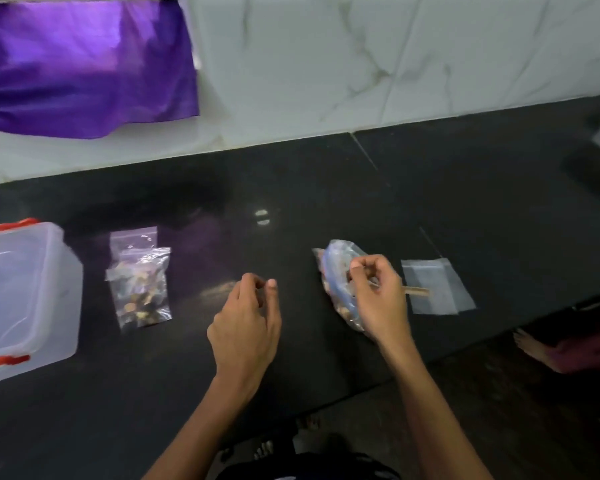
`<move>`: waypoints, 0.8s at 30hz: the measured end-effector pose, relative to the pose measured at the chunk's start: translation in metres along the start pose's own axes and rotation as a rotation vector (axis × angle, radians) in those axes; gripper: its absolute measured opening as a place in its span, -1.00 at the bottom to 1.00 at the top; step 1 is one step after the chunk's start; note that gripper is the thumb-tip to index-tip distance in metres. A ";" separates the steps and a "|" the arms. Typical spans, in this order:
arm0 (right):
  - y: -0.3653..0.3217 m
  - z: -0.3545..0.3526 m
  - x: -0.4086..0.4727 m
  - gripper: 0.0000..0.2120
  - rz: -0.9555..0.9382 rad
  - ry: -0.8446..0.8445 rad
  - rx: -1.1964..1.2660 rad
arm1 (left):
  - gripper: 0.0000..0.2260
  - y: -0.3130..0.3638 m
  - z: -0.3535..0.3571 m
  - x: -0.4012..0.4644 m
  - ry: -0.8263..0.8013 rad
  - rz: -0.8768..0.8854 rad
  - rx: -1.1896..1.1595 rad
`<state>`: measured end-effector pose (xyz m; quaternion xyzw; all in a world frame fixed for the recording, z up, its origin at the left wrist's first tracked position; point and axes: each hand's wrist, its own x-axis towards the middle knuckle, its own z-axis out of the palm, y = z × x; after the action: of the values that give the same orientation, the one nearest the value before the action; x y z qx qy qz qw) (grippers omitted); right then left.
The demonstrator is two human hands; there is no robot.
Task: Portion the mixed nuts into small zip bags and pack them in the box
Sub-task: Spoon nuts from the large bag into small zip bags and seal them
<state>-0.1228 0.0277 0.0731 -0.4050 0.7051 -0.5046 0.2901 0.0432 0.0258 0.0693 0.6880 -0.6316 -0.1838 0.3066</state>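
The crumpled clear nut bag (340, 282) shows brown nuts; my right hand (378, 299) has a curled grip on a wooden stick (417, 291) there, my left hand (246, 323) hovers loosely curled, empty.

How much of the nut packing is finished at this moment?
Done: two filled zip bags lie beside the plastic box, not yet packed. In hand: the right hand holds a small stick at the big nut bag; the left hand holds nothing. Left: the empty zip bags, then boxing.

Nut portioning, dark surface (326, 202).
Right hand (378, 299) grips stick in nut bag (336, 268); left hand (246, 323) hovers left of it, holding nothing.
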 end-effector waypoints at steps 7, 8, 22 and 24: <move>0.020 -0.084 0.028 -0.94 0.060 0.242 -0.070 | -0.78 0.040 0.026 -0.006 -0.011 0.103 0.010; 0.026 -0.093 0.034 -0.97 0.091 0.260 -0.097 | -0.78 0.044 0.029 -0.008 -0.014 0.107 0.005; 0.095 -0.127 0.092 -0.39 0.380 0.120 -0.742 | -0.76 0.078 0.067 0.000 -0.009 0.068 0.013; 0.101 -0.131 0.096 -0.49 0.370 0.093 -0.702 | -0.77 0.079 0.070 0.001 -0.012 0.053 0.024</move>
<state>-0.3062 0.0233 0.0201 -0.3225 0.9080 -0.1901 0.1879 -0.0613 0.0108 0.0693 0.6736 -0.6534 -0.1721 0.2994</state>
